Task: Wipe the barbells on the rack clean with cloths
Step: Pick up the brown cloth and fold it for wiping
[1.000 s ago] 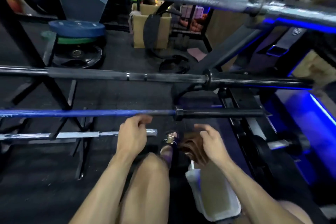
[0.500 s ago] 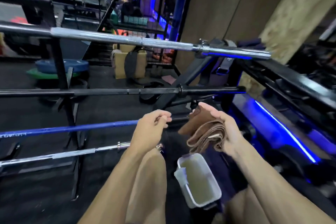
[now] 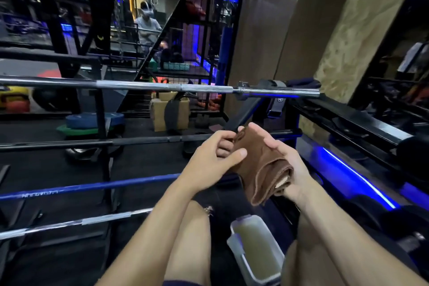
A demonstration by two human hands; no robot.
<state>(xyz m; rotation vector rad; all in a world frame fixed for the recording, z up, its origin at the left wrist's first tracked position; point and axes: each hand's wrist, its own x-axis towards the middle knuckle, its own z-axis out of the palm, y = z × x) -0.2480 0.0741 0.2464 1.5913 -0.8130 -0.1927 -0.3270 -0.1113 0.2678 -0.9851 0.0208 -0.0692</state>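
A folded brown cloth (image 3: 264, 167) is being held up in front of the rack (image 3: 104, 123), between the black bar and the blue bar, touching neither as far as can be told. The right hand (image 3: 285, 165) is gripping it from the right, fingers curled over its upper part and palm against its side, while the folded edge is hanging down below the wrist. The left hand (image 3: 213, 158) is pinching the cloth's upper left corner, thumb lying across its front and fingers curled behind. Four barbells are lying across the rack: a chrome bar (image 3: 162, 87) at the top, the black bar (image 3: 139, 140) under it, the blue bar (image 3: 92, 187) lower, and a second chrome bar (image 3: 76, 223) at the bottom. A white tub (image 3: 255, 253) of cloudy liquid is sitting on the floor between the person's knees.
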